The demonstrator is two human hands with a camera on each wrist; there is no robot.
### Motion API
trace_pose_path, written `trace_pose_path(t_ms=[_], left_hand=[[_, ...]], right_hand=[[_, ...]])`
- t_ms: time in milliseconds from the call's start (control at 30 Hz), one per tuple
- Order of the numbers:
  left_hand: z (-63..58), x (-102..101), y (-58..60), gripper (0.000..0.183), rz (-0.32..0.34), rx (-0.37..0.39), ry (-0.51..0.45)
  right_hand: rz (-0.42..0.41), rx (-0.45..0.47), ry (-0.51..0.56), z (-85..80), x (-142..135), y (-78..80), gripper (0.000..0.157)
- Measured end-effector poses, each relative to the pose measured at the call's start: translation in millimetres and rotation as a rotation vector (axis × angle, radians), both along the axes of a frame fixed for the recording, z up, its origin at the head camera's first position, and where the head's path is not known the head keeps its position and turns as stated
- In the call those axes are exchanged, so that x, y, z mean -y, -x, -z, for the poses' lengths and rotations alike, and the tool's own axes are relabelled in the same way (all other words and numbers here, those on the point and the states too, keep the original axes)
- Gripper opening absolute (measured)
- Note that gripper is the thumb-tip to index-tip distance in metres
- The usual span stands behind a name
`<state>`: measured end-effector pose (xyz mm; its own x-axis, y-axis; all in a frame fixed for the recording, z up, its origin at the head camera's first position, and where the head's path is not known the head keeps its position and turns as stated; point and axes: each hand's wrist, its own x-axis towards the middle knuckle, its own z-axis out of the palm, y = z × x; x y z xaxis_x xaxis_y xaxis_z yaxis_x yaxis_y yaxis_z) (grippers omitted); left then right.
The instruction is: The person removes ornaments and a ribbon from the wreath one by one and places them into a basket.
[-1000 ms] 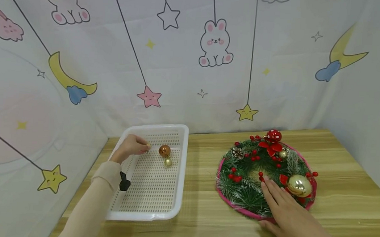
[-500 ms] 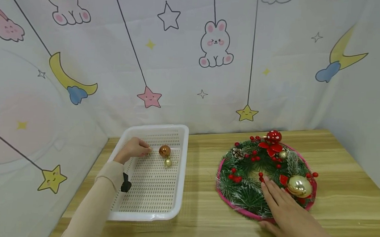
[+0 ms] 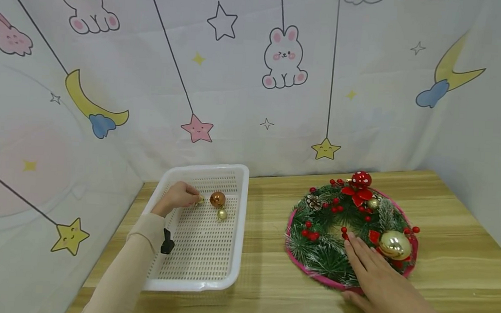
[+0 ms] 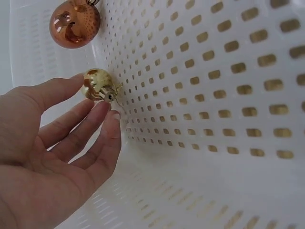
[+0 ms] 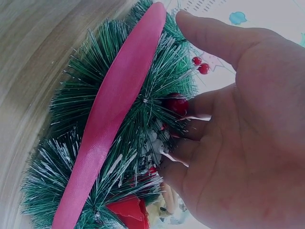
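Observation:
Inside the white plastic basket (image 3: 240, 242), my left hand (image 3: 178, 196) pinches a small gold bauble (image 4: 98, 85) between thumb and fingertips. Its metal cap and thin loop face the perforated basket floor in the left wrist view. Just right of that hand lie a copper bauble (image 3: 217, 199) and another small gold bauble (image 3: 222, 214). My right hand (image 3: 382, 289) rests flat, fingers straight, on the near right part of a green wreath (image 3: 327, 265). The wreath carries red berries, a spotted red mushroom (image 3: 361, 179), a pine cone and a large gold bauble (image 3: 395, 245).
A wooden table (image 3: 268, 224) bears both basket and wreath. Pink ribbon (image 5: 107, 119) runs round the wreath's outer edge. A curtain with printed rabbits and stars (image 3: 237, 88) closes off the back and sides. A black piece (image 3: 167, 243) hangs below the left cuff.
My left hand has shifted slightly right within the basket, and the gold bauble at its fingertips moved right with it. The right hand and wreath have stayed put.

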<state>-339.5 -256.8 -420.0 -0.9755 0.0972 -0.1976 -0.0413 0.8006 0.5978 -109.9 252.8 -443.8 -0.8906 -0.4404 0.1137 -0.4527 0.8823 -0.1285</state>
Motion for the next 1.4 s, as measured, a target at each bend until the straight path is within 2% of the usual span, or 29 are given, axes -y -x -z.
trace_pose_path(t_ms=[233, 367, 533, 767, 967, 1133, 1400], left_hand=[[-10.4, 3.0, 2.0, 0.042, 0.059, -0.059, 0.068], [-23.5, 2.2, 2.9, 0.044, 0.101, -0.123, 0.102], [-40.4, -5.7, 1.6, 0.043, 0.117, -0.182, 0.103], [-51.2, -20.3, -1.7, 0.044, 0.147, -0.192, 0.094], [-70.2, -41.9, -2.2, 0.045, 0.21, -0.232, 0.045], [-88.3, -64.3, -2.5, 0.043, 0.231, -0.254, 0.017], [-107.7, -106.0, -3.1, 0.04, 0.281, -0.27, -0.021]], right_hand=[[-0.003, -0.004, 0.003, -0.1, 0.5, 0.2, 0.098], [-0.001, -0.003, 0.004, -0.2, 0.5, -0.1, 0.098], [0.006, -0.003, 0.0, -0.7, 0.7, -0.1, 0.099], [0.007, 0.015, -0.001, -0.7, 1.2, 0.5, 0.097], [0.01, -0.001, -0.001, 0.4, 0.6, 0.8, 0.097], [0.01, -0.003, 0.008, 2.0, -0.2, 1.3, 0.097], [0.021, 0.02, 0.008, 2.4, -1.0, -0.1, 0.098]])
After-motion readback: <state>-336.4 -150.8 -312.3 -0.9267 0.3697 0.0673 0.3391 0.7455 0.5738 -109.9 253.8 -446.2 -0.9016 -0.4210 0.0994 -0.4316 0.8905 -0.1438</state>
